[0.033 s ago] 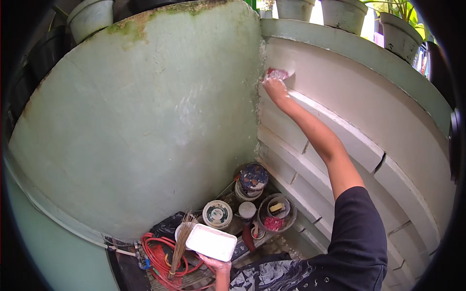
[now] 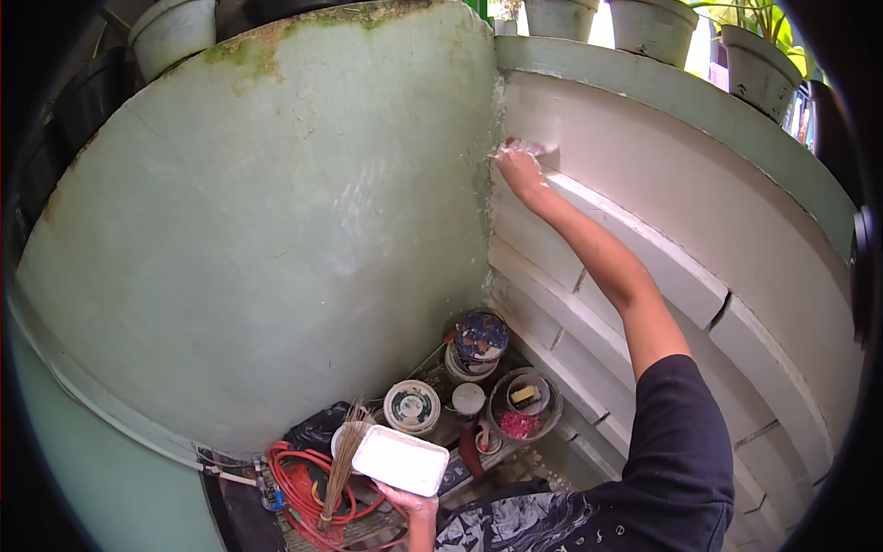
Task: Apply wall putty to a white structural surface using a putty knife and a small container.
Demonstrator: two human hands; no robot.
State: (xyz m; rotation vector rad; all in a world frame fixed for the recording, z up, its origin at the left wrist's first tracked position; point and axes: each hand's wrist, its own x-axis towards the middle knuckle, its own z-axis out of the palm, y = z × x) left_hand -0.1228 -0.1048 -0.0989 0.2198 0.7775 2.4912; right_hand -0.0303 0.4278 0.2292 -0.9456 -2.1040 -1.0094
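Note:
My right hand (image 2: 520, 172) reaches up to the white wall (image 2: 635, 138), near the corner where it meets the green wall (image 2: 276, 212). Its fingers are closed on a pinkish-red pad (image 2: 526, 145), smeared white and pressed to the wall. The pad is mostly hidden, so I cannot tell if it is a cloth or a sponge. Low down in front of me, my left hand (image 2: 411, 498) grips a shallow white rectangular tray (image 2: 401, 460) from beneath. The tray's inside is coated in white. White smears cover both hands.
Below stand a lidded tub (image 2: 412, 407), a stained paint bucket (image 2: 481, 337) and a basin (image 2: 549, 425) holding a brush and pink material. A coiled red hose (image 2: 280, 474) and a stick broom (image 2: 342, 465) lie left of the tray. Potted plants (image 2: 651, 28) line the wall tops.
My right hand has shifted slightly up and left toward the corner and turned, so less of the red pad shows. The left hand and tray have stayed put.

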